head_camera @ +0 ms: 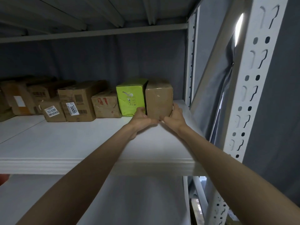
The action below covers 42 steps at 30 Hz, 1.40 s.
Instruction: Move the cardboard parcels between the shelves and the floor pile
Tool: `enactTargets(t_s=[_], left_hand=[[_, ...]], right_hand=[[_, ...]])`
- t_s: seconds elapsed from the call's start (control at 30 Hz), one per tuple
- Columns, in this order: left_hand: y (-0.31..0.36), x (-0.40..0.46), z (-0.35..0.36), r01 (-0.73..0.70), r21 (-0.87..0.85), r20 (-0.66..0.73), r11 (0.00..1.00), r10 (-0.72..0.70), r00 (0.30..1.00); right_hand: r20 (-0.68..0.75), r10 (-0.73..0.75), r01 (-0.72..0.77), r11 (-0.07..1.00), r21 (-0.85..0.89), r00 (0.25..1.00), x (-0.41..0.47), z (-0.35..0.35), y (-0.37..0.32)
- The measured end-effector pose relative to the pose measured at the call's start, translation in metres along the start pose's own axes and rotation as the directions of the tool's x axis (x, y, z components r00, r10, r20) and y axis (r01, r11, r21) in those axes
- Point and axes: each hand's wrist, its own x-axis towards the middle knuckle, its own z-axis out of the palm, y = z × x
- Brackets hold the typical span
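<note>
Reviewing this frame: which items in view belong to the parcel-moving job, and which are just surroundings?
Job:
- plain brown parcel, held by left hand and right hand
- green parcel beside it
- brown parcels along the shelf
- white shelf

Surroundings:
- perforated upright
- grey curtain

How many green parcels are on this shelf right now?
1. The green parcel stands at the back of the shelf, between the brown parcel held by both hands and the red-marked box. The dim far left may hide more.
</note>
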Motion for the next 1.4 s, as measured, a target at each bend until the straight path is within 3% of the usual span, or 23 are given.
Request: enactTargets(t_s=[0.13, 0.3, 0.47, 0.63, 0.8, 0.93, 1.13, 1.23, 1.4], left_hand=[[0.004, -0.015, -0.007, -0.016, 0.026, 0.072, 1.0, 0.014, 0.997], [0.007, -0.044, -0.02, -0.024, -0.062, 0.132, 0.998, 0.032, 0.991], [0.009, -0.081, -0.025, -0.071, -0.161, 0.104, 0.984, 0.088, 0.991], [0.01, -0.131, -0.026, -0.157, -0.131, -0.091, 0.979, 0.146, 0.985], [0.009, -0.187, -0.022, -0.211, 0.028, -0.327, 0.977, 0.209, 0.922], [0.004, -0.231, -0.039, -0.2, 0.01, -0.436, 0.98, 0.185, 0.881], [-0.009, -0.308, -0.057, -0.267, -0.183, -0.427, 0.946, 0.168, 0.888], [-0.013, -0.344, -0.055, -0.305, -0.239, -0.378, 0.922, 0.201, 0.904], [-0.013, -0.388, -0.035, -0.312, -0.272, -0.28, 0.91, 0.236, 0.931]], right_hand=[[0.027, 0.03, -0.029, 0.999, -0.031, 0.999, -0.008, -0.004, -0.003], [0.098, 0.056, -0.051, 0.997, -0.052, 0.994, -0.031, -0.016, -0.007], [0.169, 0.027, -0.042, 0.995, 0.087, 0.985, -0.082, -0.025, -0.013], [0.185, -0.066, 0.053, 0.996, 0.072, 0.981, -0.145, -0.031, -0.023], [0.222, -0.13, 0.118, 0.991, 0.064, 0.966, -0.213, -0.03, -0.042], [0.256, -0.176, 0.144, 0.98, 0.14, 0.95, -0.267, -0.023, -0.057], [0.073, -0.025, 0.005, 0.964, 0.265, 0.997, -0.335, -0.023, -0.067], [0.03, 0.046, -0.052, 0.957, 0.286, 0.999, -0.366, -0.037, -0.062], [-0.186, 0.155, -0.097, 0.953, 0.288, 0.97, -0.407, -0.078, -0.038]])
